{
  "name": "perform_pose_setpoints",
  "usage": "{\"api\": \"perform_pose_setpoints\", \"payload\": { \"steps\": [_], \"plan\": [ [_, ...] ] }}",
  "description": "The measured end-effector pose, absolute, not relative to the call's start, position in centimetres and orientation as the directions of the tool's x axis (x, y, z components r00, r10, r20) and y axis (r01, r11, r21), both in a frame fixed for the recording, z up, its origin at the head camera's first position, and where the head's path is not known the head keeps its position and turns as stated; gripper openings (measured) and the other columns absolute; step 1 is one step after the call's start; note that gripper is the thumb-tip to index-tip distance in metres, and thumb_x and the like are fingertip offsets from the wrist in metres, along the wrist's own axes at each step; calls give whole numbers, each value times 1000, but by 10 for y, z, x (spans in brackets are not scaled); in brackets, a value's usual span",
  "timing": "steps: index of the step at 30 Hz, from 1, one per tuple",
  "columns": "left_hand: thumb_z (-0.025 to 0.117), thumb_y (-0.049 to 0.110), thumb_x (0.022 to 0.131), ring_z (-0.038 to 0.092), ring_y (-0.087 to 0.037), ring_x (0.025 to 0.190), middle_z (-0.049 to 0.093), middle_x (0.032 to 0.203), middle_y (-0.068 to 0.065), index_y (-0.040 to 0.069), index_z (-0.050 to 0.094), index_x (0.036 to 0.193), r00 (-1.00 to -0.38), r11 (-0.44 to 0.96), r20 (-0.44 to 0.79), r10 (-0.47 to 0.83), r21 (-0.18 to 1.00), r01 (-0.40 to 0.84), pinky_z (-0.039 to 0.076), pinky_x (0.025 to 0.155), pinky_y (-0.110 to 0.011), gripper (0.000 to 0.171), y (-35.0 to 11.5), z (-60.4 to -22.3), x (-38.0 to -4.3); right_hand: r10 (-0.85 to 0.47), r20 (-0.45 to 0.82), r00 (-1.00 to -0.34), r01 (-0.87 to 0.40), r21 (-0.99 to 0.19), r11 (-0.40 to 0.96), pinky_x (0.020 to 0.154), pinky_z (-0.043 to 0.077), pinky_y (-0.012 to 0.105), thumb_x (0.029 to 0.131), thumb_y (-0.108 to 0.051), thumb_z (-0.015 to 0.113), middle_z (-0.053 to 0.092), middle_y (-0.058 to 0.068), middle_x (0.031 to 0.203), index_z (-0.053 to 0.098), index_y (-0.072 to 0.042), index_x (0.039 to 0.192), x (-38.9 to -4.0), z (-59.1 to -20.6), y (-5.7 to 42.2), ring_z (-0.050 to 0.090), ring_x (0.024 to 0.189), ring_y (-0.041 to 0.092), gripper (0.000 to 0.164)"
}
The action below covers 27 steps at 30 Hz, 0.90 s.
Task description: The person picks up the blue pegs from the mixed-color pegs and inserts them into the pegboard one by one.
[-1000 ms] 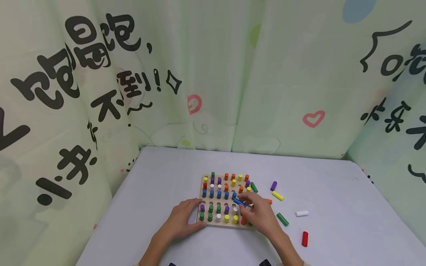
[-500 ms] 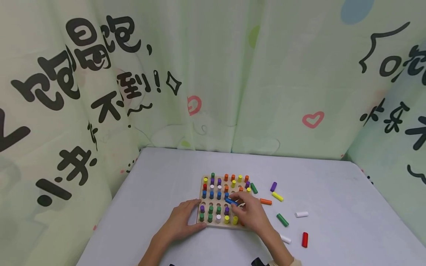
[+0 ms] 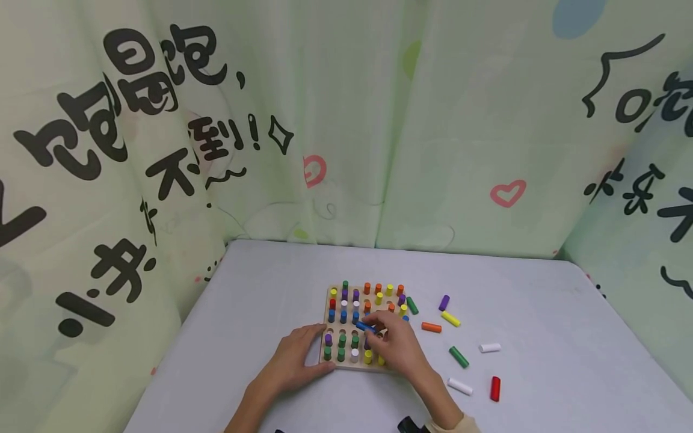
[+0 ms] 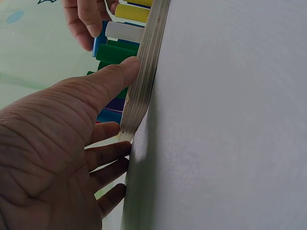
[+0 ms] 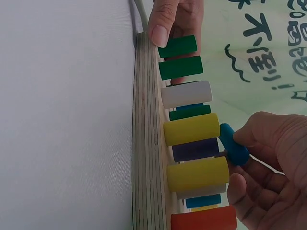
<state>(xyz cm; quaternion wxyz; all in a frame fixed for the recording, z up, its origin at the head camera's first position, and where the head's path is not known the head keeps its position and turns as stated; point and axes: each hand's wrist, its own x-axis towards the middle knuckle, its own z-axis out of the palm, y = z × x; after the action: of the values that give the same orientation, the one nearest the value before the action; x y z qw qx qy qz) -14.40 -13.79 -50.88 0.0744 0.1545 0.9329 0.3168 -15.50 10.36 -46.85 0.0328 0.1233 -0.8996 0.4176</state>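
Observation:
A wooden pegboard (image 3: 361, 367) stands on the table, filled with rows of upright colored pegs and some bare holes. My left hand (image 3: 296, 356) rests at its left side, thumb at the near left corner and the fingers along the left edge. In the left wrist view, that thumb (image 4: 122, 71) lies against the layered wooden edge, its fingers spread. My right hand (image 3: 397, 344) pinches a blue peg (image 5: 233, 143) between thumb and fingers, tilted over the board beside the row of blue pegs. That hand hides part of the board's right side.
Loose pegs lie right of the board: a purple one (image 3: 444, 302), a yellow one (image 3: 451, 319), an orange one (image 3: 431, 327), a red one (image 3: 495, 389), plus several white and green ones. A printed curtain (image 3: 346, 150) surrounds the white table (image 3: 271, 270).
My right hand has moved left across the board with the blue peg, uncovering the orange and white loose pegs on the right. My left hand has stayed at the board's left side.

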Motion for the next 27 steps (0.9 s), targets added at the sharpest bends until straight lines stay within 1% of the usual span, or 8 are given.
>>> {"api": "perform_pose_setpoints", "payload": {
  "steps": [5, 8, 16, 22, 25, 27],
  "plan": [
    [76, 56, 86, 46, -39, 139, 52, 150, -16, 11, 48, 149, -941, 748, -44, 335, 619, 238, 36, 113, -65, 83, -138, -509, -144, -219, 176, -960, -275, -749, 603, 73, 55, 19, 92, -4, 73, 70, 0, 103, 73, -9, 109, -156, -469, 100, 64, 93, 16, 18],
    [76, 57, 86, 45, -39, 139, 51, 150, -16, 11, 48, 149, -941, 748, -49, 336, 621, 235, 36, 113, -66, 83, -138, -508, -143, -247, 175, -953, -293, -744, 601, 75, 55, 20, 93, -5, 73, 70, -1, 102, 72, -10, 108, -158, -469, 98, 63, 92, 16, 16],
    [75, 58, 87, 45, -38, 140, 51, 150, -16, 10, 48, 150, -939, 747, -44, 341, 619, 242, 35, 114, -66, 83, -139, -507, -144, -313, 166, -935, -335, -698, 633, 76, 54, 22, 95, -10, 72, 71, -2, 101, 74, -10, 108, -163, -472, 91, 60, 91, 15, 13],
    [74, 57, 88, 45, -38, 140, 52, 150, -16, 10, 48, 150, -936, 745, -29, 350, 615, 259, 36, 113, -66, 82, -139, -508, -145, -339, 187, -922, -371, -673, 639, 79, 59, 29, 97, -13, 71, 71, -3, 99, 74, -10, 106, -167, -475, 86, 60, 88, 13, 10],
    [74, 57, 88, 46, -38, 139, 52, 149, -16, 10, 48, 149, -936, 745, -22, 351, 612, 265, 36, 113, -65, 82, -139, -508, -144, -349, 189, -918, -378, -681, 627, 77, 58, 27, 97, -14, 71, 71, -4, 96, 74, -10, 104, -169, -473, 82, 60, 85, 12, 9],
    [75, 56, 88, 46, -38, 139, 52, 149, -16, 9, 48, 149, -935, 744, -15, 354, 610, 272, 37, 112, -66, 82, -139, -507, -144, -357, 189, -915, -381, -695, 610, 75, 57, 23, 97, -16, 71, 70, -5, 95, 75, -10, 104, -171, -472, 79, 60, 84, 11, 9]
  ]
}}
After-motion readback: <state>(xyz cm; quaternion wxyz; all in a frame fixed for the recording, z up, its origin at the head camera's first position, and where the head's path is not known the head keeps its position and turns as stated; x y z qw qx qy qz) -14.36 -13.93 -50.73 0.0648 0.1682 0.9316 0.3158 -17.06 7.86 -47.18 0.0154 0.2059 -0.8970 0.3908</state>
